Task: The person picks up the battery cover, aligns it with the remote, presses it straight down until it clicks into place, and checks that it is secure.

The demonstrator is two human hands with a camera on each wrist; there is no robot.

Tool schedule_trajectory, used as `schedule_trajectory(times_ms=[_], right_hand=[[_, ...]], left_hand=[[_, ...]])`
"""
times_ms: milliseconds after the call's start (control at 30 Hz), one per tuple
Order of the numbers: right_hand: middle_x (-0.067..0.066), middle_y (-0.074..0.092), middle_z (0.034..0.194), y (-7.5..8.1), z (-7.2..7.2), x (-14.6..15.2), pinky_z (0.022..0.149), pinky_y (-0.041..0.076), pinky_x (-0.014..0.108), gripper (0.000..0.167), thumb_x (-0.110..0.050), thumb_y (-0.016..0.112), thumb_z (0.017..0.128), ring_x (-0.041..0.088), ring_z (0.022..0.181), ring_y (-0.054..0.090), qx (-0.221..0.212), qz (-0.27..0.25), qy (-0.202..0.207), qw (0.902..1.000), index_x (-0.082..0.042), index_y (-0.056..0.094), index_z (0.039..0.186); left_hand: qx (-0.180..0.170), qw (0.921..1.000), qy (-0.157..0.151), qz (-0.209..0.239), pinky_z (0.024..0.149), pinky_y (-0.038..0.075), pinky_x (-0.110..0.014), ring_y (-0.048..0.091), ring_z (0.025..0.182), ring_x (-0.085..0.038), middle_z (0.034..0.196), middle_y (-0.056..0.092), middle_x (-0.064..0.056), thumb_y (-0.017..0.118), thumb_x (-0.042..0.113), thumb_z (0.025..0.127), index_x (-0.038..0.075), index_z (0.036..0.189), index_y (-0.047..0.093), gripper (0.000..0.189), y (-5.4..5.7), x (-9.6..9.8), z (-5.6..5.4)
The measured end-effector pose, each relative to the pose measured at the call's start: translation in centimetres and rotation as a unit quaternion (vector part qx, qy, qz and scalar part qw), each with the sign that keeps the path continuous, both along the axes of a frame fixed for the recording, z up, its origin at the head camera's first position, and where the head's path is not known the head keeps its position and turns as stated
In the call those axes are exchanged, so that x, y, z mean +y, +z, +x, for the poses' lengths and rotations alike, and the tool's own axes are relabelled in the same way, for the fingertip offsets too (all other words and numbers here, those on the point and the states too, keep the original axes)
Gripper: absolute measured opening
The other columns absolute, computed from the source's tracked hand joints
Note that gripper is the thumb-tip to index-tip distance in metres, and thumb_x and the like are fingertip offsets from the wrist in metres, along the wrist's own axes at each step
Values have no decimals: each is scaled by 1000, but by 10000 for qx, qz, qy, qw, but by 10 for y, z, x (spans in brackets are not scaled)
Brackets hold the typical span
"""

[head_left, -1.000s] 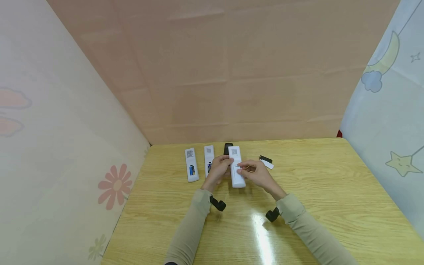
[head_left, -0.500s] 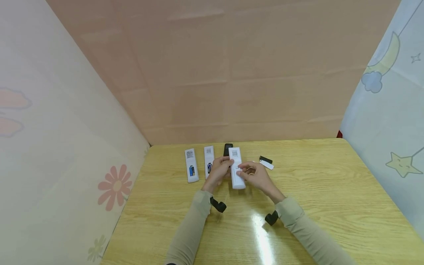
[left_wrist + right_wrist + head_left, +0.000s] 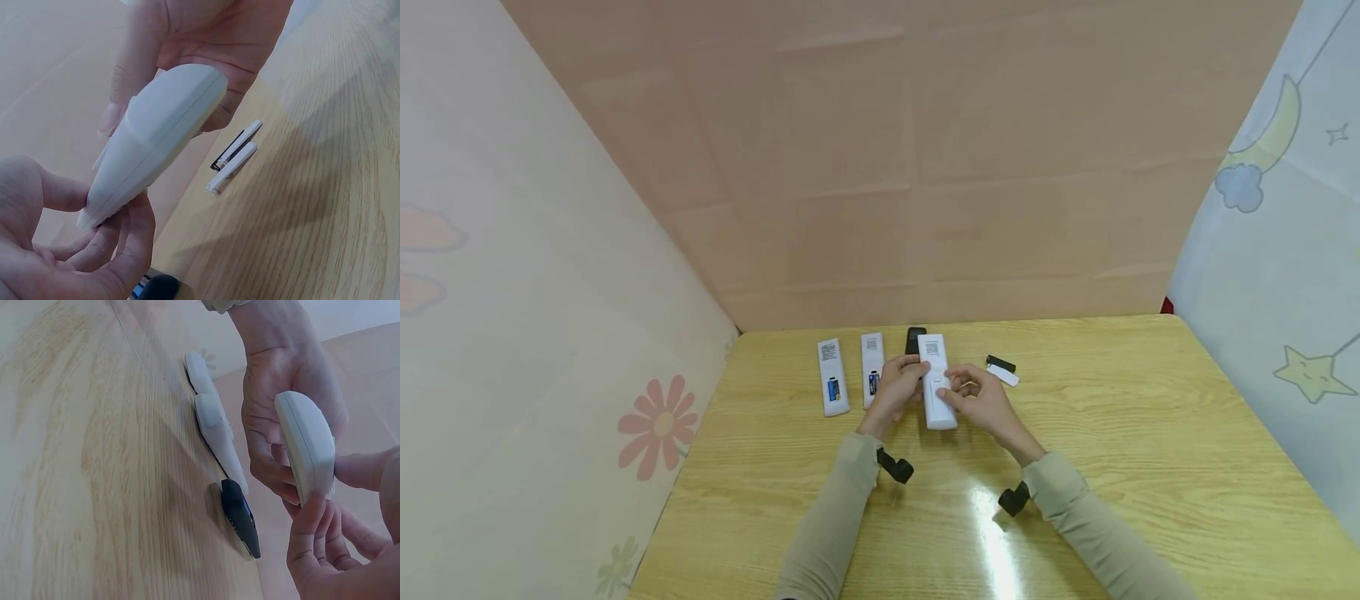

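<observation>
Your left hand (image 3: 895, 387) grips the held remote (image 3: 934, 354) between thumb and fingers; your right hand (image 3: 985, 404) is curled on its side, thumb against what looks like the battery cover (image 3: 941, 411). You have it above the surface (image 3: 1090, 433), just in front of the black remote (image 3: 915, 335). If that thumb pushes askew, the cover could bind or spring off — a thin edge seems to stand proud. If your left grip slackens, the held remote could twist and drop onto the black remote, which blocks the way ahead. Left of the black remote lie two white remotes (image 3: 872, 347), batteries (image 3: 833, 389) exposed — your left arm could nudge them. Right of it sit loose covers (image 3: 1003, 376).
</observation>
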State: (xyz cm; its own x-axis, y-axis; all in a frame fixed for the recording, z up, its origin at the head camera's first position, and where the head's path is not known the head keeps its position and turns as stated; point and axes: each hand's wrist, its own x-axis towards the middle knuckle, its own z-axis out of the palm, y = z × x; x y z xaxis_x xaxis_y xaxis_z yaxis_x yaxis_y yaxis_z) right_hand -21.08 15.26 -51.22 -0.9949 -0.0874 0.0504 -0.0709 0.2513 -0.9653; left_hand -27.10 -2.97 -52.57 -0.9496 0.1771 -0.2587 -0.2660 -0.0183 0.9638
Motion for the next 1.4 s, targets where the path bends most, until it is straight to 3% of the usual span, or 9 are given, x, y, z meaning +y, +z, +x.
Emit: schedule_trajectory(times_ms=[167,267,333,533,833,1100,1400], right_hand=[[20,62,109,4,1,-2,71,63,40,46,-10,78,98,23,87,65,-256,-54,-63,9996,7,62,137],[19,62,114,-13,-7,-1,73,62,37,51,-16,80,98,18,88,67,-405,-70,-207,9989,4,60,140],[16,62,115,-15,-7,-1,73,61,35,50,-18,81,97,16,89,67,-426,-92,-280,9987,2,61,139],[13,63,112,-15,-7,-2,72,59,32,46,-20,82,96,19,90,68,-518,-48,-377,9979,0,65,133],[25,64,134,-13,-6,-4,76,64,34,56,-28,77,100,25,100,72,-897,-171,-181,9957,2,60,145],[24,73,124,-14,-7,-4,75,65,35,57,-31,74,103,19,91,74,-1196,-494,91,9916,8,60,143],[22,74,122,-17,-9,-2,78,65,37,55,-31,71,105,21,93,77,-1307,-644,271,9890,8,61,141]], left_hand=[[32,10000,28,18,87,64,-38,74,113,-30,130,74,-14,66,26,107,1,148,57,49,1,0,0],[21,10000,68,27,89,64,-39,73,114,-30,130,74,-14,66,26,107,2,148,57,48,1,1,-1],[28,10000,87,27,89,64,-40,74,112,-29,129,74,-14,66,26,107,1,147,58,48,1,1,-1],[40,9999,136,20,87,64,-39,75,107,-25,127,75,-14,66,25,107,2,145,60,45,1,1,0],[-5,9999,117,-21,92,63,-40,72,114,-25,131,72,-12,66,28,107,4,149,58,49,2,0,-1],[67,9999,75,85,93,63,-41,70,118,-28,131,71,-13,66,27,107,3,149,57,50,1,-1,-4],[79,9999,36,110,90,62,-39,71,116,-31,129,71,-14,66,28,107,3,148,58,49,2,-1,-3]])
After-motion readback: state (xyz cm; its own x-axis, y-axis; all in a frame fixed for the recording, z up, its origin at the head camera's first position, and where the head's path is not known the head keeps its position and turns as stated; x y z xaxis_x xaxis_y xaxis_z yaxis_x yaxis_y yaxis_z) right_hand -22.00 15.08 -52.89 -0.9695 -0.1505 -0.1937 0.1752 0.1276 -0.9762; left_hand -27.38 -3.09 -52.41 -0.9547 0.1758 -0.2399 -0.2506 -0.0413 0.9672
